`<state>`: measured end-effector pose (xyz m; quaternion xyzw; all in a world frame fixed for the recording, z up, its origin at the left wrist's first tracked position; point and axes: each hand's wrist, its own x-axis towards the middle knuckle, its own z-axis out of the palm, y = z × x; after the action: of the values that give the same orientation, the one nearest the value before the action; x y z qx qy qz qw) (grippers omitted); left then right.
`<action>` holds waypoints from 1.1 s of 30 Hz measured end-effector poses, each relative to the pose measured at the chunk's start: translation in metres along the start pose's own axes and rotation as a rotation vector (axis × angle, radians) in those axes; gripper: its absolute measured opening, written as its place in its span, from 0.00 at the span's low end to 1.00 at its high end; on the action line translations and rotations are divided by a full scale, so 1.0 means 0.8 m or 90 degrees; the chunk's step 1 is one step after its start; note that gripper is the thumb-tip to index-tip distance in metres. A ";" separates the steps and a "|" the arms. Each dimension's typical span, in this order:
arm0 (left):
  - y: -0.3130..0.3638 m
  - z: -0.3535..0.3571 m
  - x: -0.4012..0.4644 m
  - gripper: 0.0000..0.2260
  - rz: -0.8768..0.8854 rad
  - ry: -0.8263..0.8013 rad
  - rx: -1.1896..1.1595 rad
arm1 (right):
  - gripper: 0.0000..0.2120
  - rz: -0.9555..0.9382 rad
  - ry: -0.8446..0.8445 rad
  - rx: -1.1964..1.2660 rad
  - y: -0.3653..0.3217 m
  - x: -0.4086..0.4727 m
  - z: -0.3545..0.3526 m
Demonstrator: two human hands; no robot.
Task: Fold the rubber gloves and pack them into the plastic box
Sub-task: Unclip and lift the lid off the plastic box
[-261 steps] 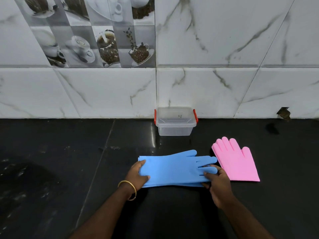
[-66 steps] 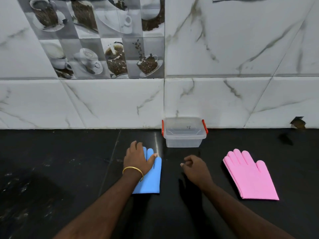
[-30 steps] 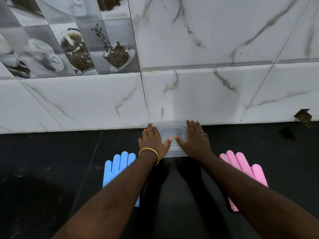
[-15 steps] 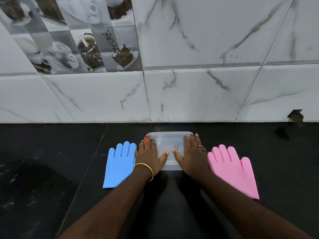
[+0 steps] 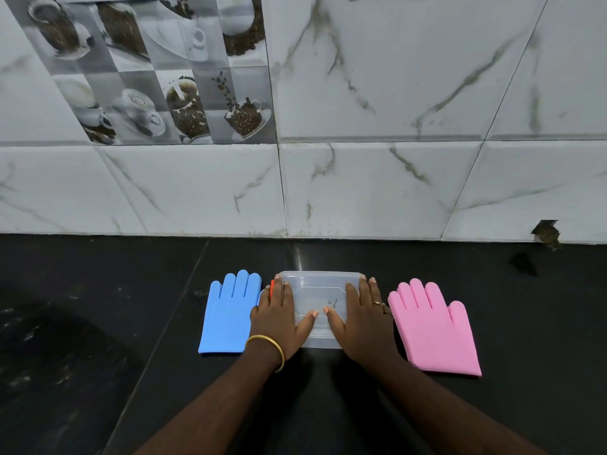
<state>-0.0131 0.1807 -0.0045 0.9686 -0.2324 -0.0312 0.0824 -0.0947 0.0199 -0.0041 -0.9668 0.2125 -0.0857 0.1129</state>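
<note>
Clear plastic box (image 5: pixel 320 339) sits on the black desk (image 5: pixel 98 323) between blue gloves (image 5: pixel 226 316) and pink gloves (image 5: pixel 433 330), left hand (image 5: pixel 279 320) and right hand (image 5: pixel 361 320) flat, fingers straight, on its lid (image 5: pixel 320 287).

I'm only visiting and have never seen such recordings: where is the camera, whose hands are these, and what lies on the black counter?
There is no machine here: a person works with bare hands, and the one camera sits on their head, looking forward and down. On the black counter stands a clear plastic box with its lid on and a red clip. The left hand, wearing a gold bangle, and the right hand lie flat on the lid, fingers straight; neither grips anything. The blue rubber gloves lie flat left of the box, the pink rubber gloves right of it, both outside it.
</note>
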 end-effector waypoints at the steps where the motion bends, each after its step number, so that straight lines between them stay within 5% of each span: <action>1: 0.000 -0.001 -0.002 0.40 0.000 -0.003 -0.002 | 0.36 -0.002 -0.013 -0.001 0.000 -0.001 -0.002; 8: -0.006 -0.012 0.001 0.40 0.015 -0.040 -0.138 | 0.37 -0.109 -0.050 -0.023 0.006 0.028 -0.058; 12: -0.022 -0.014 0.004 0.34 0.003 0.036 -0.287 | 0.49 -0.248 -0.160 -0.045 -0.017 0.040 -0.073; 16: -0.040 -0.018 0.015 0.23 -0.075 0.007 -0.437 | 0.58 -0.212 -0.260 0.034 -0.045 0.046 -0.048; 20: -0.048 -0.026 0.021 0.16 -0.111 -0.039 -0.505 | 0.63 -0.197 -0.237 0.030 -0.061 0.040 -0.012; 26: -0.052 -0.034 0.029 0.18 -0.124 -0.065 -0.421 | 0.63 -0.226 -0.193 -0.024 -0.061 0.042 0.012; 33: -0.043 -0.034 0.019 0.20 -0.057 0.009 -0.098 | 0.59 -0.250 -0.207 -0.073 -0.061 0.044 0.014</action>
<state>0.0188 0.2078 0.0162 0.9690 -0.1854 -0.0459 0.1565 -0.0420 0.0498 0.0013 -0.9955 0.0042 0.0627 0.0716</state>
